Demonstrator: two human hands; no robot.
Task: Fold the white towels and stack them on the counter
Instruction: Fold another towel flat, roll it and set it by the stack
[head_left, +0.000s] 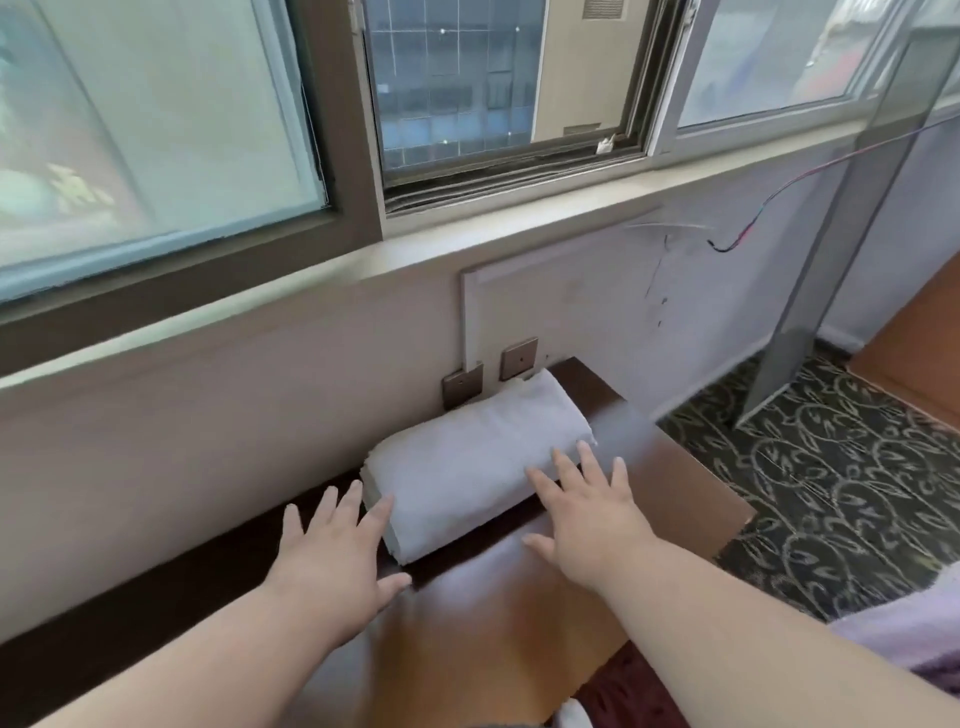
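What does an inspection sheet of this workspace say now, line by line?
Surface: brown wooden counter along the wall under the window.
Job's things: folded white towels stacked on the counter against the wall.
Clutter: nothing seen.
Grippers: left hand open, fingers touching the stack's left end; right hand open, fingers at the stack's front edge.
Cables: loose wire hanging at the wall, right.
Surroundings: window, two wall plates, patterned carpet.
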